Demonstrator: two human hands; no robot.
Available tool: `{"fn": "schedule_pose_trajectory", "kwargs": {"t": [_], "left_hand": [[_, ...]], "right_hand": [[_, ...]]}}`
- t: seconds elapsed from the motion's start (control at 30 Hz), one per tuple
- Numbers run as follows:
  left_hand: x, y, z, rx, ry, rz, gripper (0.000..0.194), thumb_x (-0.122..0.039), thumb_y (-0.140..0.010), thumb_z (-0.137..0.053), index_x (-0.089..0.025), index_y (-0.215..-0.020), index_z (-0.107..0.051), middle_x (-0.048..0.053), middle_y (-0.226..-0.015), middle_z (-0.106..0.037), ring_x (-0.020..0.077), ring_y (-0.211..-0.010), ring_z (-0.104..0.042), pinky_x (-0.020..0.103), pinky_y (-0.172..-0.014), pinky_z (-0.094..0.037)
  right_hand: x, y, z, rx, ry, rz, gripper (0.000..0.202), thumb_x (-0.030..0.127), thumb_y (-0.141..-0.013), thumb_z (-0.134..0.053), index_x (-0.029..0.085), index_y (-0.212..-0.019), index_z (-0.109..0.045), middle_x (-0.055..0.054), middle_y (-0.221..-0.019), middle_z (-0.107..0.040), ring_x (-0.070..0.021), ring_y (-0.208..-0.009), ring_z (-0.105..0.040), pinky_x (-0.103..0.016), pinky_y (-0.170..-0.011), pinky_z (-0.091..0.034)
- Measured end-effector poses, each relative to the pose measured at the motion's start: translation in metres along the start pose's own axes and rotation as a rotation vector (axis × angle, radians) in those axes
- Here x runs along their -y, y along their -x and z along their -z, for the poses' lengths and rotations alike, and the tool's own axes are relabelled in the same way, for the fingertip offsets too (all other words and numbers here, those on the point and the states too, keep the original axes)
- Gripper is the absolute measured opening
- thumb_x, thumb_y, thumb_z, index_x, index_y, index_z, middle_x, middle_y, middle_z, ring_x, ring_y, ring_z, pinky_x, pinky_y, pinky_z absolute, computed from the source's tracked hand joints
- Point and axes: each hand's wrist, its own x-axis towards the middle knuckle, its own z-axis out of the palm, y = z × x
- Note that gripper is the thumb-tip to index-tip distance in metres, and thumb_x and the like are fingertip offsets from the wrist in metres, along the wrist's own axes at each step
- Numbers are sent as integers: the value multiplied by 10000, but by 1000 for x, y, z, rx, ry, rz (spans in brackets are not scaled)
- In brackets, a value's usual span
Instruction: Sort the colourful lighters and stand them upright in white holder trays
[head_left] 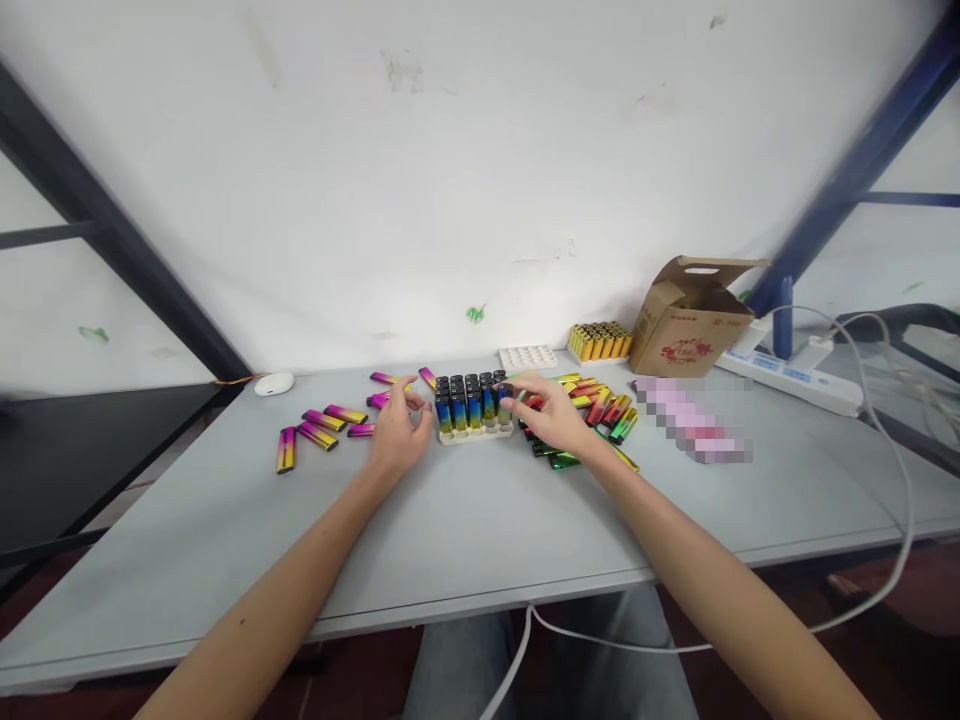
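Blue lighters (pixel 474 408): standing upright in rows in white rack (pixel 469 437), on counter (pixel 480 530)
Left hand (pixel 402 432): just left of rack, fingers curved and parted, nothing visibly gripped
Right hand (pixel 555 412): fingers pinching one blue lighter (pixel 505 394) at rack's near right corner
Loose lighters: purple-yellow ones (pixel 318 436) left, red-green ones (pixel 615 412) right

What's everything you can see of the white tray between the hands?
The white tray looks like plastic and lies flat on the grey table. Rows of upright lighters, with black tops and blue-to-yellow bodies, hide most of it; only its front part shows. The right hand pinches a lighter at its front right corner; the left hand is beside it, apparently not touching.
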Motion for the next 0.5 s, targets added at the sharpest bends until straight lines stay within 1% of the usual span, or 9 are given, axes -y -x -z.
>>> {"fn": "schedule_pose_trajectory", "kwargs": {"t": [0.1,0.17,0.27,0.37,0.43,0.5], "left_hand": [[2,0,-2,28,-14,3,469,-276,-846,-496,-185,-1298,-411,61,-931,-630,238,-911,-611,389,-808,-471],[4,1,-3,48,-27,-6,454,-270,-842,-495,-191,-1284,-429,61,-938,-625,237,-916,-603,392,-824,-467],[6,1,-4,75,-35,-14,458,-269,-841,-491,-192,-1288,-429,62,-956,-618,238,-926,-590,397,-844,-462],[5,2,-3,105,-20,-14,478,-269,-856,-466,-188,-1323,-402,67,-983,-614,244,-951,-578,411,-872,-453],[3,2,-2,127,-4,-17,473,-245,-865,-433,-187,-1333,-399,70,-1002,-610,244,-966,-575,421,-897,-444],[1,2,0,137,12,-21,470,-213,-862,-406,-182,-1331,-408,75,-1011,-605,242,-971,-576,424,-909,-441]], "right_hand": [[-2,2,-4,66,60,33,187,314,-852,-631,220,-983,-726,-54,-996,-727,-204,-916,-654,-340,-821,-502],[-5,3,-7,87,87,15,176,289,-845,-637,219,-975,-731,-48,-974,-738,-197,-874,-670,-324,-775,-512],[-8,4,-10,70,86,-62,205,288,-827,-657,215,-1008,-719,-37,-912,-748,-187,-809,-686,-307,-723,-520],[-8,4,-12,53,97,-112,227,298,-826,-661,210,-1030,-706,-29,-845,-745,-178,-759,-683,-300,-706,-521],[-8,5,-13,43,178,-96,227,317,-842,-648,214,-1035,-706,-34,-866,-740,-171,-722,-663,-302,-694,-514],[-7,6,-16,17,296,-45,263,326,-863,-626,226,-1099,-685,-40,-929,-726,-163,-697,-634,-309,-699,-502]]}}
